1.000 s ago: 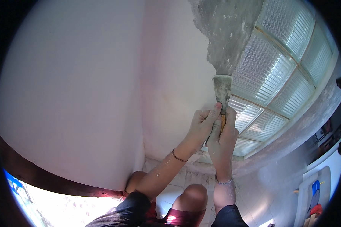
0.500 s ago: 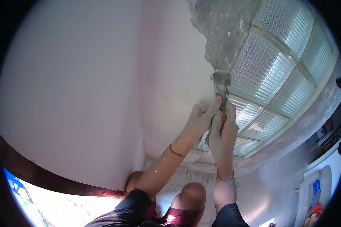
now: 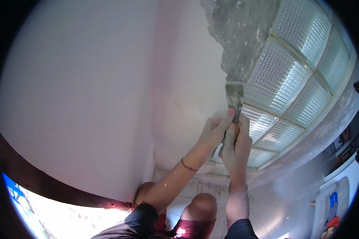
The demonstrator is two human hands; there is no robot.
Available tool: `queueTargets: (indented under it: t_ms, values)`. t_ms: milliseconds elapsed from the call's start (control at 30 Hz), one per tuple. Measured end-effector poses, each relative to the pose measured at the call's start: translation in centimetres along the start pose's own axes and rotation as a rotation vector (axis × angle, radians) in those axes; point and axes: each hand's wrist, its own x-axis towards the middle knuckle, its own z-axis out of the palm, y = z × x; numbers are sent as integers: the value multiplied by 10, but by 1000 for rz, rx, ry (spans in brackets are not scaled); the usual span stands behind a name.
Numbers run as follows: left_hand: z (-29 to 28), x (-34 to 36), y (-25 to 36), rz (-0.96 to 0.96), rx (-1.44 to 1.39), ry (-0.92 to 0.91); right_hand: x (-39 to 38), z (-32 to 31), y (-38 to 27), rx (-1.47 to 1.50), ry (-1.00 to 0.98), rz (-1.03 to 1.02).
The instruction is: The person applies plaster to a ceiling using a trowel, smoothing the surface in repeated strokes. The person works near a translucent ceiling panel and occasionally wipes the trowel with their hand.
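Observation:
Both hands are closed on one scraper [image 3: 235,95], a flat metal blade smeared with grey on a short wooden handle. My right hand [image 3: 236,153] wraps the handle from below. Higher up, my left hand [image 3: 212,134] grips the scraper, its thumb pressed along the base of the blade. The blade's edge meets the wall at the lower tip of a rough grey bare patch [image 3: 243,38]. White paint [image 3: 187,63] borders this patch on the left. Pale dust coats both hands.
A glass block window [image 3: 283,73] adjoins the patch on the right. At left a smooth white wall [image 3: 75,87] meets the scraped wall in a corner. Below are my knees [image 3: 203,205] and a tiled floor [image 3: 267,203]. Coloured items [image 3: 333,205] lie at far right.
Both hands and the scraper have moved slightly down. In the picture, the wall and grey patch have shifted a little to the right and down.

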Motion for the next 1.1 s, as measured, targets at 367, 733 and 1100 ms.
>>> queueTargets:
  t_ms: [367,733,1100]
  values:
    - [3,2,-17,-35,-54,-53,-7,-15,4,-42,-29,19]
    - [4,1,-31,-36,-63,-61,-9,-19,3,-103,6,-84]
    - [0,3,-32,-49,-54,-53,-9,-14,8,-89,5,-71]
